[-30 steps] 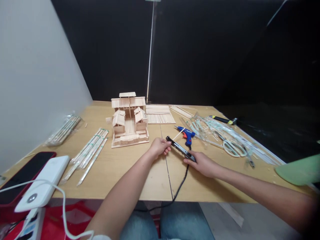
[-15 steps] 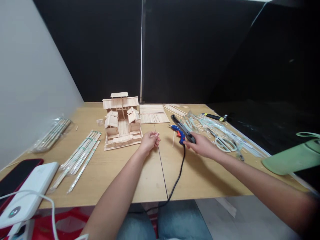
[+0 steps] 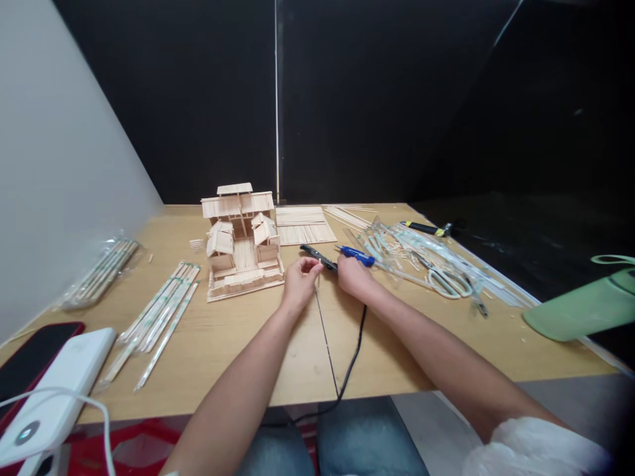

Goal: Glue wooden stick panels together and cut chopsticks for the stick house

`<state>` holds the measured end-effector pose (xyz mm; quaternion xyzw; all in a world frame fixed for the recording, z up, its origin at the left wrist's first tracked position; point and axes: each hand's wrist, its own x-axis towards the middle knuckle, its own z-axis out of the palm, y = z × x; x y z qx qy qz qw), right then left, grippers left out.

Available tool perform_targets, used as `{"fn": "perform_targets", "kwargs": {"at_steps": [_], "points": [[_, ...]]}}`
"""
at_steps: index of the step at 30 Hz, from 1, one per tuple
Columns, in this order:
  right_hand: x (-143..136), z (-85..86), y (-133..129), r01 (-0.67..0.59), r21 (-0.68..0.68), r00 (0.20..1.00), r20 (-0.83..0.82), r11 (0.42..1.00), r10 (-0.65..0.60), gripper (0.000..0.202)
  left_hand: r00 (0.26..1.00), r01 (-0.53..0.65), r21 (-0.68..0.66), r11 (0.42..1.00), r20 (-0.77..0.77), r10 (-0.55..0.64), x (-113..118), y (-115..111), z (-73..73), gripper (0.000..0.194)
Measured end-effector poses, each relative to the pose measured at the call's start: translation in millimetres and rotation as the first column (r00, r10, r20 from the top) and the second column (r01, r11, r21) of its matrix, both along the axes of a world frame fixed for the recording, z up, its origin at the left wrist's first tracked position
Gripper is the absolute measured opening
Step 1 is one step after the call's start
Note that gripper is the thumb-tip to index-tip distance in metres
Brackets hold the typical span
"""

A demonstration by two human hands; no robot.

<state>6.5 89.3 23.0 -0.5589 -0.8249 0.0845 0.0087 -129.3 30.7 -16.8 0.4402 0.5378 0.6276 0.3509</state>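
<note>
My right hand (image 3: 354,277) is closed round a black utility knife (image 3: 313,252), whose long body points left and away from me. Facing it, my left hand (image 3: 301,284) pinches a small pale piece of wooden stick (image 3: 319,263) between thumb and fingertips, close against the knife. Just behind my right hand lies a blue glue gun (image 3: 358,256), its lower part covered by that hand; a black cord (image 3: 358,350) runs from it over the table's front edge. Left of my hands stands a model house (image 3: 243,248) of thin wooden sticks.
A flat stick panel (image 3: 305,226) lies behind. On the right are loose sticks, plastic wrappers, scissors (image 3: 444,281), a black-and-yellow tool (image 3: 424,229) and a green bottle (image 3: 570,311). Wrapped stick bundles (image 3: 159,311), a phone (image 3: 34,360) and a white power bank (image 3: 64,383) lie left.
My right hand has moved left with the utility knife, bringing it to the stick piece in my left hand. The glue gun now lies turned, pointing left.
</note>
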Motion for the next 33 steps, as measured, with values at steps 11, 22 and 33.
{"fn": "perform_targets", "kwargs": {"at_steps": [11,22,33], "points": [[3.4,-9.7,8.6,-0.274,-0.124,0.674,-0.732,0.954,0.099,0.005,0.979,-0.072,-0.007,0.997,-0.193,0.069,0.6,-8.3,5.5,0.004],[8.1,-24.3,1.8,-0.508,-0.040,0.377,-0.908,0.861,0.180,0.016,0.969,0.005,0.035,0.999,-0.248,0.004,-3.2,-6.1,0.1,0.007],[9.4,-34.1,10.2,-0.422,0.091,0.364,-0.894,0.902,0.261,0.022,0.955,-0.007,0.050,0.999,-0.294,0.022,-5.5,-4.5,-4.6,0.013]]}}
